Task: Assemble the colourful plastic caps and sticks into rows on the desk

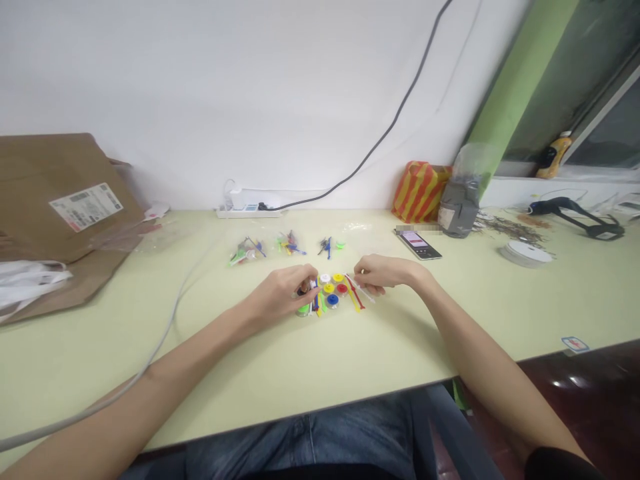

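My left hand (287, 288) is at the left side of a small group of coloured plastic pieces, thumb and fingers curled together over thin strips. What it pinches is hidden. My right hand (377, 272) is curled at the group's right side, its fingertips by a white plastic strip (366, 291); its grip cannot be made out. Between the hands lie round discs: a white disc (325, 279), a blue disc (333, 301), a red disc (342, 289) and yellow ones. A red strip (354, 293) slants near my right fingers. A green disc (303, 310) shows under my left hand.
Behind lie clear bags of coloured pieces (247, 252), a phone (419, 243) and a power strip (249, 212). Brown packaging (65, 200) stands left, with a grey cable (170, 320) across my left arm. A striped bag (417, 192) and a white spool (526, 255) are at right.
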### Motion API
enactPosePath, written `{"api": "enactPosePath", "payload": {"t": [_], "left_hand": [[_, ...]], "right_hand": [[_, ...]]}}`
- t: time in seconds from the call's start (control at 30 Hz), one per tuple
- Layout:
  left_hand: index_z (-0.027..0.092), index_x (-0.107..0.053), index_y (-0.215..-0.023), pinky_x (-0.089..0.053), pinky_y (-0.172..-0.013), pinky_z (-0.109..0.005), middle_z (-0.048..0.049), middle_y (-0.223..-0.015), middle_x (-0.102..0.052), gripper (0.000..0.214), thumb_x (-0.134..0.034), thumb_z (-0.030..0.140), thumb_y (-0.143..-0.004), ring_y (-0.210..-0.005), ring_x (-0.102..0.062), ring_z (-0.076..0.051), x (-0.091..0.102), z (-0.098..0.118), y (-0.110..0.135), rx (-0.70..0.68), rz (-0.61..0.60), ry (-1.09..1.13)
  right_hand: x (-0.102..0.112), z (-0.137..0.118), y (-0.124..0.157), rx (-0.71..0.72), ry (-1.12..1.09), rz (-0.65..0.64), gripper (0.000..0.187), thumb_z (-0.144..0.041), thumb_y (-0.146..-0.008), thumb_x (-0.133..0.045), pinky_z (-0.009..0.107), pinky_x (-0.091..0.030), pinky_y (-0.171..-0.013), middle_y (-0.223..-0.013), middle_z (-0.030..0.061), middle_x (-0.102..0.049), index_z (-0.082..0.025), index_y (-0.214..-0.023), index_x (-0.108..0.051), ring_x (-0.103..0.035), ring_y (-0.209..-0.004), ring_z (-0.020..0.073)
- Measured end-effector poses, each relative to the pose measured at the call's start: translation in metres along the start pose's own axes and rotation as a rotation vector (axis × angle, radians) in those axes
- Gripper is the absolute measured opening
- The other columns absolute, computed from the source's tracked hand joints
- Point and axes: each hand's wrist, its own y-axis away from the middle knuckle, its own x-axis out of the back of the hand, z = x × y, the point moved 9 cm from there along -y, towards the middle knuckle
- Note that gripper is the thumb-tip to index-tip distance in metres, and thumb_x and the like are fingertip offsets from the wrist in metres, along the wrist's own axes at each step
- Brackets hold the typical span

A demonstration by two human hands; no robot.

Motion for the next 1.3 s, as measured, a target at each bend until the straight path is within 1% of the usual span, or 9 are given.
{"api": "enactPosePath", "payload": {"t": [0.23,0.37,0.47,0.6,0.7,0.9,1.03,1.17,1.3], "left_hand": [[0.019,-0.055,-0.093,-0.044,-0.061,-0.022,0.0015,-0.076,-0.060,0.007,-0.054,0.026,-0.094,-0.065,-0.055,-0.011,0.000,0.000,0.000,0.004,-0.004,0.008],[0.019,-0.054,-0.095,-0.043,-0.062,-0.022,0.0022,-0.076,-0.060,0.008,-0.057,0.026,-0.093,-0.066,-0.056,-0.010,0.001,-0.002,0.001,0.015,0.011,0.016],[0.020,-0.051,-0.097,-0.044,-0.062,-0.022,0.0035,-0.075,-0.059,0.015,-0.062,0.030,-0.092,-0.064,-0.056,-0.011,0.002,-0.006,0.003,0.050,0.031,0.034],[0.020,-0.048,-0.092,-0.043,-0.058,-0.021,0.0055,-0.070,-0.057,0.024,-0.064,0.037,-0.091,-0.059,-0.055,-0.010,0.003,-0.008,0.005,0.087,0.065,0.091],[0.021,-0.045,-0.088,-0.041,-0.054,-0.019,0.0059,-0.068,-0.059,0.026,-0.064,0.039,-0.091,-0.056,-0.055,-0.009,0.005,-0.007,0.006,0.083,0.098,0.128],[0.021,-0.045,-0.088,-0.043,-0.054,-0.019,0.0047,-0.069,-0.061,0.027,-0.065,0.039,-0.091,-0.058,-0.058,-0.009,0.010,-0.006,0.008,0.067,0.169,0.156],[0.022,-0.044,-0.088,-0.044,-0.055,-0.019,0.0052,-0.071,-0.058,0.028,-0.066,0.038,-0.090,-0.059,-0.058,-0.009,0.015,-0.003,0.009,0.049,0.225,0.142],[0.022,-0.044,-0.099,-0.048,-0.064,-0.023,0.0021,-0.081,-0.062,0.027,-0.064,0.037,-0.091,-0.070,-0.063,-0.012,0.014,-0.004,0.007,0.038,0.188,0.166],[0.021,-0.043,-0.109,-0.046,-0.071,-0.027,-0.0049,-0.097,-0.066,0.016,-0.044,0.034,-0.100,-0.077,-0.062,-0.014,0.030,-0.034,0.007,0.174,0.246,0.104]], "right_hand": [[-0.002,-0.006,0.000,0.060,-0.012,-0.030,0.019,-0.026,-0.087,-0.049,0.025,-0.040,-0.054,-0.067,0.0053,-0.068,-0.018,-0.069,-0.052,-0.058,-0.056,0.0136],[0.015,-0.020,0.005,0.149,-0.047,0.163,0.025,-0.031,-0.092,-0.049,0.023,-0.041,-0.056,-0.062,0.0017,-0.063,-0.017,-0.072,-0.054,-0.052,-0.052,0.0108],[0.025,-0.048,0.014,0.352,-0.209,0.337,0.024,-0.038,-0.094,-0.050,0.023,-0.043,-0.058,-0.069,0.0013,-0.066,-0.017,-0.085,-0.060,-0.055,-0.054,0.0104],[0.013,-0.081,0.018,0.560,-0.445,0.356,0.023,-0.037,-0.088,-0.062,0.023,-0.050,-0.064,-0.088,0.0052,-0.072,-0.016,-0.097,-0.066,-0.065,-0.071,0.0133],[0.003,-0.087,0.014,0.572,-0.562,0.376,0.019,-0.033,-0.083,-0.067,0.020,-0.049,-0.059,-0.089,0.0056,-0.072,-0.016,-0.093,-0.069,-0.066,-0.073,0.0134],[0.004,-0.083,0.012,0.590,-0.757,0.432,0.022,-0.034,-0.074,-0.079,0.021,-0.047,-0.049,-0.073,0.0023,-0.069,-0.014,-0.084,-0.072,-0.059,-0.055,0.0102],[0.006,-0.085,0.016,0.612,-0.765,0.489,0.023,-0.034,-0.072,-0.081,0.022,-0.049,-0.053,-0.076,0.0022,-0.069,-0.015,-0.081,-0.073,-0.060,-0.060,0.0109],[0.011,-0.087,0.020,0.663,-0.682,0.541,0.021,-0.037,-0.080,-0.076,0.025,-0.051,-0.059,-0.081,0.0028,-0.070,-0.017,-0.082,-0.071,-0.063,-0.067,0.0127],[0.027,-0.079,0.027,0.675,-0.437,0.581,0.016,-0.033,-0.087,-0.068,0.027,-0.052,-0.068,-0.088,0.0046,-0.070,-0.017,-0.085,-0.072,-0.065,-0.079,0.0159]]}}
